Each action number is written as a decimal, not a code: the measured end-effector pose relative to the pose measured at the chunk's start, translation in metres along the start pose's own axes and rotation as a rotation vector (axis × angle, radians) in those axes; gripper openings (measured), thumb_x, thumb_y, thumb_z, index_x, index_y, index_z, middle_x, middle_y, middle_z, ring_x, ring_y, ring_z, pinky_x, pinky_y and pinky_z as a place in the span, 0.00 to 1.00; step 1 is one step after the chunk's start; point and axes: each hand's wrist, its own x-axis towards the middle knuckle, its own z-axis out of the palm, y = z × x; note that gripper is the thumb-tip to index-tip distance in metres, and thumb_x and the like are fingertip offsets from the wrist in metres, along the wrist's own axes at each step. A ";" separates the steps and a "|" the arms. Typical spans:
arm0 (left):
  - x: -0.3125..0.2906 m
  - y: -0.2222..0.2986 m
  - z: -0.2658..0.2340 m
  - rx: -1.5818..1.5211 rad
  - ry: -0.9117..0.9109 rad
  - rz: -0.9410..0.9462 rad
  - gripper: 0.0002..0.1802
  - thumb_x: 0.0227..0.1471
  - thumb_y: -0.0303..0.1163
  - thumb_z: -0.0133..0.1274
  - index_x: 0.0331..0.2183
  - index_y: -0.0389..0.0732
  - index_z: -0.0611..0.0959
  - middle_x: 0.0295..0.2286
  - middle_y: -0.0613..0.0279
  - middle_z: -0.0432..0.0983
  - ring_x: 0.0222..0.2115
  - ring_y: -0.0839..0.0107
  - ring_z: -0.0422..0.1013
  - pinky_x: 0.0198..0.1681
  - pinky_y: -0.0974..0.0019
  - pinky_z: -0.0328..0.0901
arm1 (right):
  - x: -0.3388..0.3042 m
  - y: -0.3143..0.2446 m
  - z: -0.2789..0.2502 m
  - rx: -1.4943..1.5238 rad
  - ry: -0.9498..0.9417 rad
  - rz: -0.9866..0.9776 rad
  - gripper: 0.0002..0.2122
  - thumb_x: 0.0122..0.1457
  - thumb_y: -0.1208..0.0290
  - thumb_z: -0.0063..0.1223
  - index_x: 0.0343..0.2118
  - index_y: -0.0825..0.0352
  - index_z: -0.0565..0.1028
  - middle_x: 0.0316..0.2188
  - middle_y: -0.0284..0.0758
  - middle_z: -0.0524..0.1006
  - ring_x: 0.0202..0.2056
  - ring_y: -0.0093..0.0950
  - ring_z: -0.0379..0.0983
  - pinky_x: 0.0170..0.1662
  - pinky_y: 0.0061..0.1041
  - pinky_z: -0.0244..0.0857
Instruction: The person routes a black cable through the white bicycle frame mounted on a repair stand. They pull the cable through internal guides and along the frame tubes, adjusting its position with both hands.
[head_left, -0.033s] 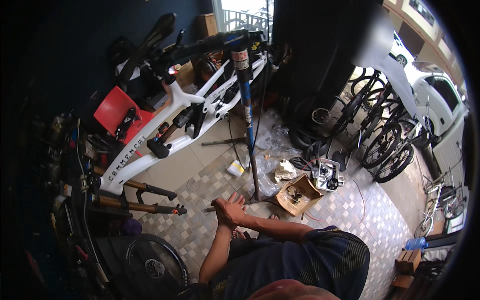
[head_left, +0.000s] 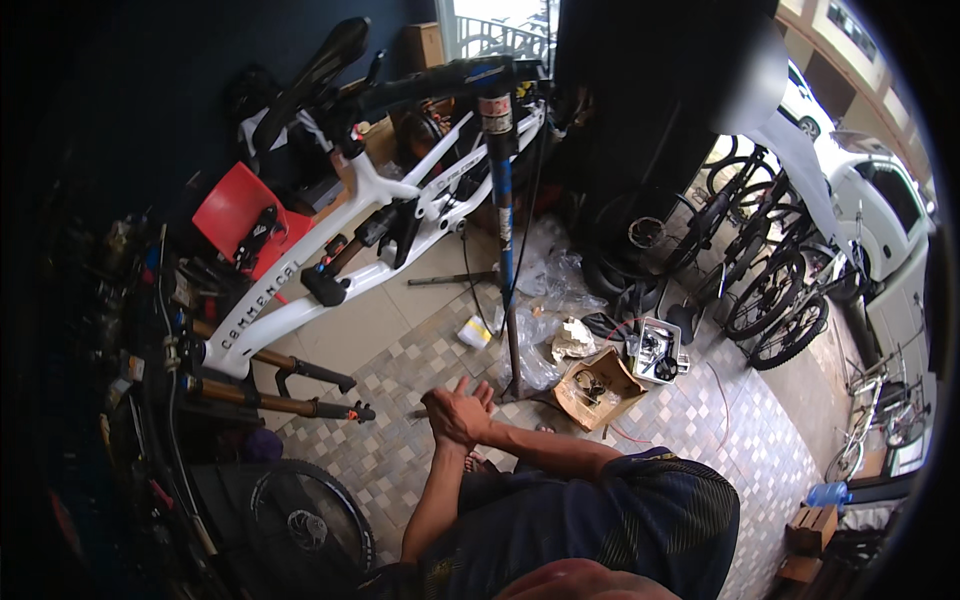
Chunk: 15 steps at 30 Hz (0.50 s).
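My hands are together in front of my body, at the lower middle. My right hand [head_left: 458, 417] lies over the left and looks closed around it. The fingers of my left hand [head_left: 483, 392] stick out past it, stretched and apart; the rest of that hand is mostly covered. No tool or part shows in either hand. Beyond them a white bicycle frame [head_left: 375, 270] hangs tilted at a repair stand with a blue post [head_left: 503, 220]. Closer on the left is a suspension fork with bronze-coloured legs [head_left: 270, 400]. Neither hand touches the frame, stand or fork.
An open cardboard box [head_left: 620, 400] of small parts and a white tray [head_left: 683, 367] lie on the tiles beside clear plastic wrap [head_left: 540, 345]. A red chair [head_left: 225, 215] stands behind the frame. A wheel [head_left: 310, 530] lies lower left; parked bicycles [head_left: 765, 310] line the right.
The view has shifted slightly, so the bicycle frame and stand appear a little further right. My hands stay together in nearly the same place.
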 end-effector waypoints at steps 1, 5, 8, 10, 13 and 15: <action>-0.016 0.009 0.000 -0.110 -0.026 0.105 0.60 0.47 0.81 0.29 0.67 0.45 0.51 0.63 0.50 0.53 0.64 0.56 0.50 0.64 0.52 0.47 | 0.007 -0.011 -0.031 0.198 -0.349 -0.227 0.20 0.60 0.54 0.47 0.50 0.61 0.68 0.39 0.45 0.79 0.37 0.48 0.77 0.44 0.50 0.64; -0.068 0.046 0.043 -0.075 0.040 0.129 0.62 0.48 0.80 0.29 0.66 0.38 0.50 0.62 0.45 0.55 0.63 0.53 0.53 0.63 0.51 0.52 | 0.059 -0.001 -0.022 0.311 -0.276 -0.198 0.12 0.63 0.62 0.43 0.46 0.60 0.72 0.34 0.50 0.78 0.37 0.51 0.75 0.38 0.47 0.67; -0.105 0.076 0.020 -0.011 -0.284 0.227 0.55 0.54 0.75 0.26 0.49 0.31 0.78 0.52 0.44 0.72 0.56 0.47 0.65 0.59 0.50 0.59 | 0.085 0.014 -0.024 0.019 -0.369 -0.314 0.13 0.63 0.61 0.43 0.43 0.57 0.77 0.33 0.45 0.80 0.36 0.49 0.76 0.38 0.46 0.70; -0.126 0.091 0.004 0.065 -0.116 0.324 0.51 0.57 0.72 0.26 0.45 0.32 0.81 0.47 0.47 0.77 0.51 0.49 0.71 0.55 0.50 0.63 | 0.089 0.017 -0.031 -0.019 -0.586 -0.414 0.13 0.60 0.60 0.46 0.43 0.55 0.79 0.34 0.43 0.81 0.36 0.46 0.78 0.39 0.43 0.71; -0.142 0.117 0.016 1.298 0.570 0.590 0.33 0.57 0.54 0.52 0.51 0.35 0.77 0.48 0.50 0.76 0.51 0.52 0.71 0.55 0.54 0.63 | 0.091 -0.007 -0.051 -0.055 -0.846 -0.643 0.12 0.59 0.60 0.49 0.40 0.57 0.80 0.32 0.42 0.81 0.34 0.44 0.78 0.39 0.42 0.71; -0.137 0.122 0.016 1.852 0.702 0.847 0.31 0.52 0.44 0.60 0.51 0.33 0.76 0.48 0.42 0.74 0.52 0.47 0.68 0.55 0.53 0.63 | 0.099 -0.029 -0.065 0.001 -0.960 -0.728 0.12 0.58 0.61 0.51 0.40 0.58 0.80 0.30 0.41 0.81 0.33 0.44 0.78 0.38 0.41 0.71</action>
